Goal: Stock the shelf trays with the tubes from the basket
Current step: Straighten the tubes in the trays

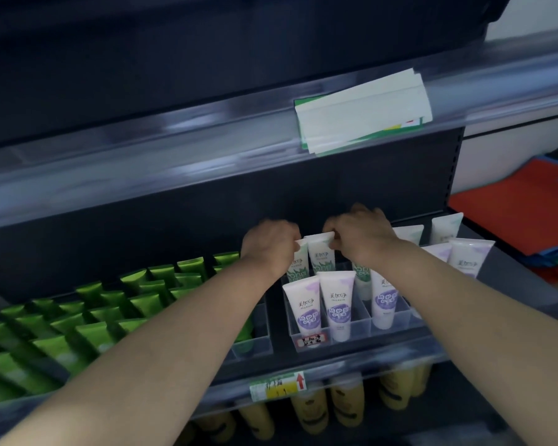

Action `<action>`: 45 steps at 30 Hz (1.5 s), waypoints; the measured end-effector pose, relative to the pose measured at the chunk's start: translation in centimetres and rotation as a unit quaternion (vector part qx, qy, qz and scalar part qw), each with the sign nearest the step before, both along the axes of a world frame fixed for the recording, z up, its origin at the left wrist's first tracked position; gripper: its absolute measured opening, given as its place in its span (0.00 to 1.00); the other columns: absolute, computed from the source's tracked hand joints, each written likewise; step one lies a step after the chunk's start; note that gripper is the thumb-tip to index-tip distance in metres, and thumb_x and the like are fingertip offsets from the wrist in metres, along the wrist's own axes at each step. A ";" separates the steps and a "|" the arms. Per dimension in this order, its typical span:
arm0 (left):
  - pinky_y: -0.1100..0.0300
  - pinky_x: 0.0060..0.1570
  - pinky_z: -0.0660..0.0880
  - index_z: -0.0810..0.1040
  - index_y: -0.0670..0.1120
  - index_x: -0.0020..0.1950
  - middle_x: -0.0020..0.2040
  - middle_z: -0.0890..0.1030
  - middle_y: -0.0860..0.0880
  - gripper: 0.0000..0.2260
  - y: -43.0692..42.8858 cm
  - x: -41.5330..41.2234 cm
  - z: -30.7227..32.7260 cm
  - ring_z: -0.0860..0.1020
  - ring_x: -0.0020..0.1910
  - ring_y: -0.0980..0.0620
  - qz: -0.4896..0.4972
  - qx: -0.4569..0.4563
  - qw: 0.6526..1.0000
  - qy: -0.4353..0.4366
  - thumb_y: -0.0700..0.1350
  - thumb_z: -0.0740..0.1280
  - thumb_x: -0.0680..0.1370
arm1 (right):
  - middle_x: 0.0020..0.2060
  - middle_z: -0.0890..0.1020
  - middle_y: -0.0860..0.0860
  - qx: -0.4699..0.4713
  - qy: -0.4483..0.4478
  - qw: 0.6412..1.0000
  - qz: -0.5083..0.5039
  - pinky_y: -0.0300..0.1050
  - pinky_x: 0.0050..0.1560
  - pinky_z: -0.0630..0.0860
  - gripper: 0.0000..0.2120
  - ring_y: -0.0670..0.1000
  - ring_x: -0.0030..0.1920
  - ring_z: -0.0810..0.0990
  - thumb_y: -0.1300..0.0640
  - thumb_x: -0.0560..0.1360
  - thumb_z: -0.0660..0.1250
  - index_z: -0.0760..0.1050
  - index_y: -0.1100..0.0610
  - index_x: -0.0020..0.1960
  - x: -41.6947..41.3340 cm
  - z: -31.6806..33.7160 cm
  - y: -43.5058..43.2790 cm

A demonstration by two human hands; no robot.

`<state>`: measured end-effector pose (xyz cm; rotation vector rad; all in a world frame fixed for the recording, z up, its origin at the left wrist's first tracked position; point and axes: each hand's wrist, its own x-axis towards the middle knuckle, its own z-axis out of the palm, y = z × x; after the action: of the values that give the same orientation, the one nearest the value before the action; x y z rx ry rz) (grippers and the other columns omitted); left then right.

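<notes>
Your left hand (269,246) pinches the crimped top of one white-and-green tube (298,267); your right hand (361,239) pinches the neighbouring tube (321,255). Both tubes stand upright in the clear tray (358,331), behind the purple-printed tubes (335,304).

Open room runs between the tube tops and the upper shelf rail (207,149). Green tubes (110,310) stand packed along the left; white tubes (335,300) fill the clear tray (358,329). The left hand (268,243) and right hand (358,233) crowd its back row, pinching tube tops there.
</notes>
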<state>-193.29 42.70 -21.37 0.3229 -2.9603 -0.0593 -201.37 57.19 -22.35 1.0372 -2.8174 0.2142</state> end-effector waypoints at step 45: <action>0.56 0.45 0.74 0.81 0.47 0.50 0.48 0.82 0.48 0.09 11.6 -1.7 1.4 0.78 0.49 0.46 -0.093 0.041 0.995 0.022 0.48 0.62 0.79 | 0.52 0.82 0.47 -0.091 0.035 0.994 -0.052 0.50 0.55 0.67 0.11 0.52 0.59 0.71 0.55 0.78 0.62 0.78 0.44 0.57 0.1 0.5 14.0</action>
<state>-194.99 54.29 -19.93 0.0527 -2.9402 -0.2071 -201.24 71.22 -21.90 0.8404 -2.7177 0.4071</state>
